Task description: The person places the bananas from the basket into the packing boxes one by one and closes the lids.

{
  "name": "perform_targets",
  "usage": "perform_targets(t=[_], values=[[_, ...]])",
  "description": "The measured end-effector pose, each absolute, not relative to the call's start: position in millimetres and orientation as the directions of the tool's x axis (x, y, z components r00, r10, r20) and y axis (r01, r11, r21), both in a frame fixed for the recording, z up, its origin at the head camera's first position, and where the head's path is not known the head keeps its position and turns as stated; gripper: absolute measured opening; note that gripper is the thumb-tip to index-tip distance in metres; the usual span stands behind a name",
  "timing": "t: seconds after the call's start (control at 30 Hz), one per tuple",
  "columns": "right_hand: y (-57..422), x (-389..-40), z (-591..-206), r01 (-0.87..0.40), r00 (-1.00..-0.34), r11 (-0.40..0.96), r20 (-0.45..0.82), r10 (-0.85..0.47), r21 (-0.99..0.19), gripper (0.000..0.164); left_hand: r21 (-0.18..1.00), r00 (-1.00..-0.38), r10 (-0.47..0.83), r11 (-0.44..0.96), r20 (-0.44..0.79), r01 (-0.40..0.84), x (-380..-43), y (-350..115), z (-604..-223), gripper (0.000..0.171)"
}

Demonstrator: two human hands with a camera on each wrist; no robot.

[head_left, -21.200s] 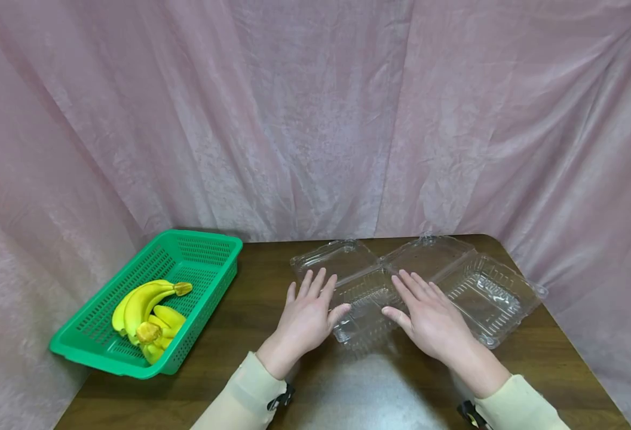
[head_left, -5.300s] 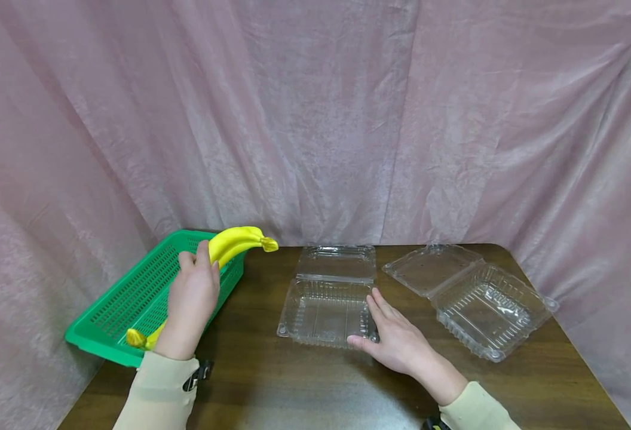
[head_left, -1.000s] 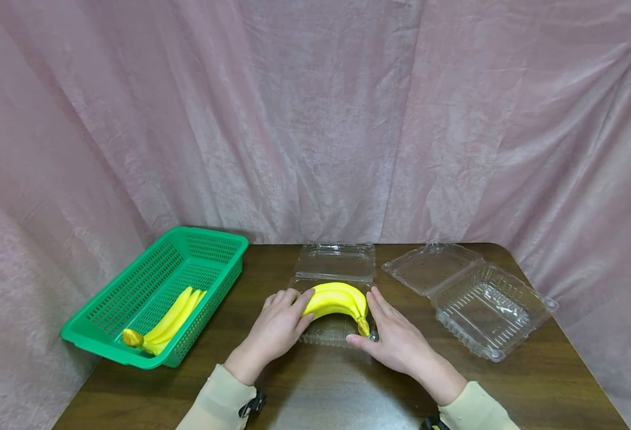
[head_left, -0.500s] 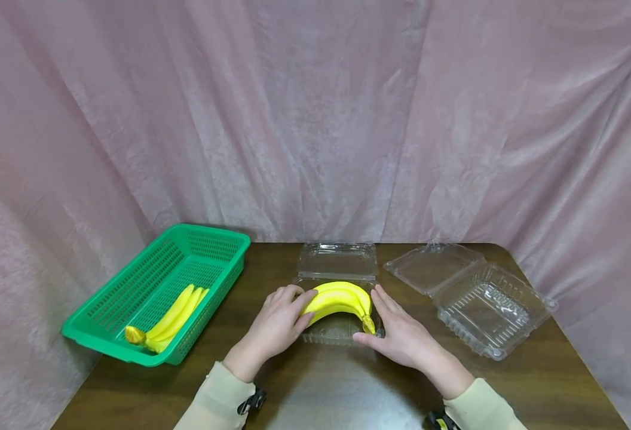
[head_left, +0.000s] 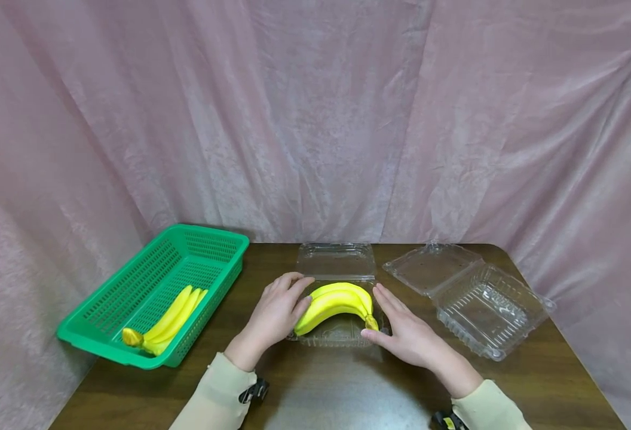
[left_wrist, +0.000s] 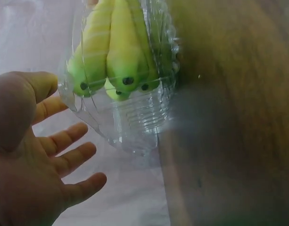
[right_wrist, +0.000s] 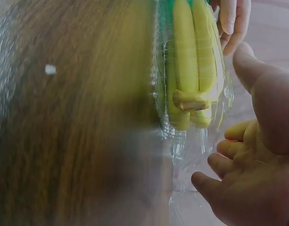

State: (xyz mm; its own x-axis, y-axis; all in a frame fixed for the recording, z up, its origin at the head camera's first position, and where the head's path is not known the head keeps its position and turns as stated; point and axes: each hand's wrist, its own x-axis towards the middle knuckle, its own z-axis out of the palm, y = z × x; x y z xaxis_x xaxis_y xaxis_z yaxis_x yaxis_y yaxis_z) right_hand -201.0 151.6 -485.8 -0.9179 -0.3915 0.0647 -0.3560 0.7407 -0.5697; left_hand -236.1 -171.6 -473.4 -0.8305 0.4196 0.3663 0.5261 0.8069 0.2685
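A bunch of yellow bananas [head_left: 339, 301] lies arched in the base of a clear plastic clamshell box [head_left: 337, 340], its stem end to the right. The box's lid [head_left: 337, 261] is folded back toward the curtain. In the left wrist view, the greenish banana tips [left_wrist: 127, 70] show through the clear wall. My left hand [head_left: 275, 310] is at the box's left side, fingers spread and thumb beside the tips. On the right side, my right hand [head_left: 409, 331] has straight fingers along the box wall, its thumb near the stem.
On the left stands a green basket [head_left: 100, 298] with another bunch of bananas [head_left: 170, 322] inside. A second clear clamshell box [head_left: 487, 310] lies open at the right of the wooden table [head_left: 552, 382]. Pink curtain [head_left: 315, 119] hangs behind.
Bananas held over the basket by my left hand earlier now lie in the middle box. In the last half second, my left fingers have let go and the bunch has settled lower left.
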Motion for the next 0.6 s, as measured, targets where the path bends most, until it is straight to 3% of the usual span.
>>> perform_targets(t=[0.6], values=[[159,-228,-486,-0.311,-0.945,0.729,0.114,-0.308,-0.610,0.088,0.385,-0.938,0.265,0.860,0.223,0.335,-259,-176,-475,0.050]])
